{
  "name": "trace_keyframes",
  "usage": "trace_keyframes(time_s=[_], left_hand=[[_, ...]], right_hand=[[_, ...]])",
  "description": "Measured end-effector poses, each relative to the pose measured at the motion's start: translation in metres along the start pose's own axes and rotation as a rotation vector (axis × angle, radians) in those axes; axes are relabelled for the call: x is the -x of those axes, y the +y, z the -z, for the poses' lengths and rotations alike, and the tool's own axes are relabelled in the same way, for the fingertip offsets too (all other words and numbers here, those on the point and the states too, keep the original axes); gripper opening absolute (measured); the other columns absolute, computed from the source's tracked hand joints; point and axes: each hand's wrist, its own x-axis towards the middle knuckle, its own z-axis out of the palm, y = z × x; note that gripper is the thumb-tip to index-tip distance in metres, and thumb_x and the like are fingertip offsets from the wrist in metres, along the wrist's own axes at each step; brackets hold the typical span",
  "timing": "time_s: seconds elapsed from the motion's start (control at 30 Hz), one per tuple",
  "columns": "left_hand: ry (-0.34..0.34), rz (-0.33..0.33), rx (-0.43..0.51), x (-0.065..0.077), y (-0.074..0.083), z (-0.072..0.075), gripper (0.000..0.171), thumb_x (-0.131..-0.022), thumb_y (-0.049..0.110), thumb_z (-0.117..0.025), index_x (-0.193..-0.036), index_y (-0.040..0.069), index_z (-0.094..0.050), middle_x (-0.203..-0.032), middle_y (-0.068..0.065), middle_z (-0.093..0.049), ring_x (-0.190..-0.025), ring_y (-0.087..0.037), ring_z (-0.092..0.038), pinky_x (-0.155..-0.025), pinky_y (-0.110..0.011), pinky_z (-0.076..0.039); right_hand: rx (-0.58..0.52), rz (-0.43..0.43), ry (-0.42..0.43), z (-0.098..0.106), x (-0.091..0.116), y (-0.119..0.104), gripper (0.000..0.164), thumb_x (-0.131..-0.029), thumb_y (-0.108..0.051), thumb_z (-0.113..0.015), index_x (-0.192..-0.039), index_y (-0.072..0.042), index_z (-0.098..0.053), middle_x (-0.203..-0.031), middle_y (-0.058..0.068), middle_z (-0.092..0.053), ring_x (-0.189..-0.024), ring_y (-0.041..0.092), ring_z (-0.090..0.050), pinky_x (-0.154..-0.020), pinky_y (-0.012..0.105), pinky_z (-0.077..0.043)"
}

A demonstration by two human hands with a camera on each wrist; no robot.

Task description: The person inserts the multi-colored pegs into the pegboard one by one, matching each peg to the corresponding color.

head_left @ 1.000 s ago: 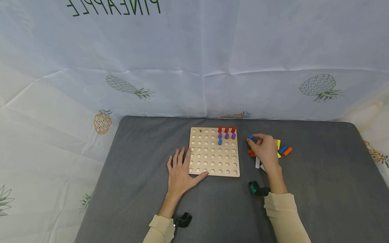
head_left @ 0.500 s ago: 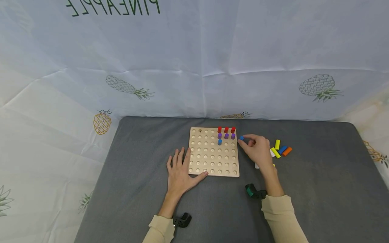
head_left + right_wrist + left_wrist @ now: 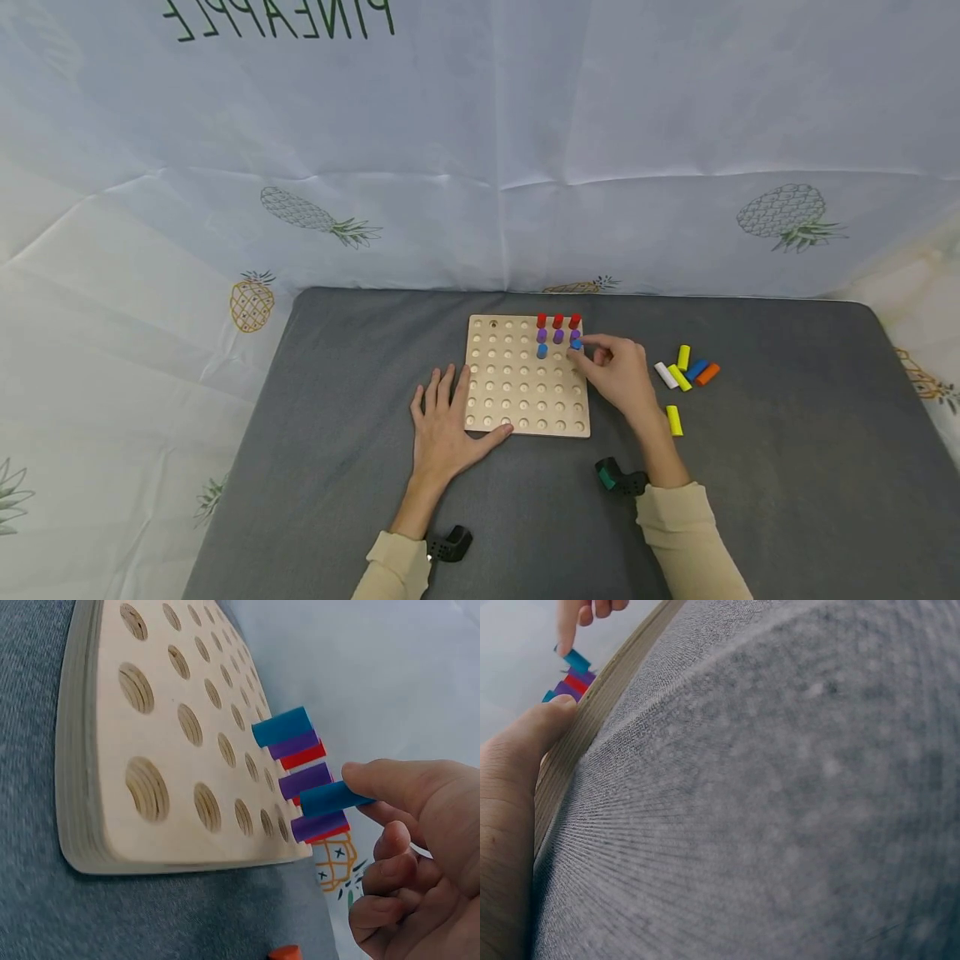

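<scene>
A square wooden pegboard (image 3: 525, 392) with rows of round holes lies on the grey cloth. At its far right stand red pegs (image 3: 558, 321), purple pegs (image 3: 558, 337) in front of them, and one standing blue peg (image 3: 542, 352). My right hand (image 3: 618, 371) pinches another blue peg (image 3: 330, 799) between thumb and index finger, over the board's right side beside the purple pegs. In the right wrist view its lower end is close to the board; whether it touches a hole is unclear. My left hand (image 3: 444, 433) rests spread at the near left corner, thumb (image 3: 544, 724) along the board's front edge.
Right of the board lie loose pegs: several yellow, such as one yellow peg (image 3: 674, 421), a white peg (image 3: 665, 375), a blue peg (image 3: 697, 370) and an orange peg (image 3: 707, 374). A pineapple-print curtain (image 3: 450, 225) hangs behind the table.
My right hand has moved left with the blue peg, from beside the loose pegs to over the board's right edge, uncovering white and yellow pegs. The left hand stays put.
</scene>
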Motion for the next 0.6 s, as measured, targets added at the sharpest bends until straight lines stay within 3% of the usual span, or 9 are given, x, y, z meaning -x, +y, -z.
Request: trace_keyframes(time_s=[0.6], left_hand=[[0.001, -0.004, -0.013, 0.001, 0.000, 0.000, 0.115, -0.073, 0.083, -0.064, -0.163, 0.021, -0.028, -0.163, -0.016, -0.038, -0.155, -0.039, -0.029, -0.123, -0.064, -0.017]], right_hand=[[-0.067, 0.046, -0.085, -0.013, -0.002, -0.001, 0.032, -0.093, -0.013, -0.075, -0.121, 0.002, -0.074, -0.058, 0.003, -0.046, -0.050, 0.013, -0.040, -0.047, 0.023, -0.029]])
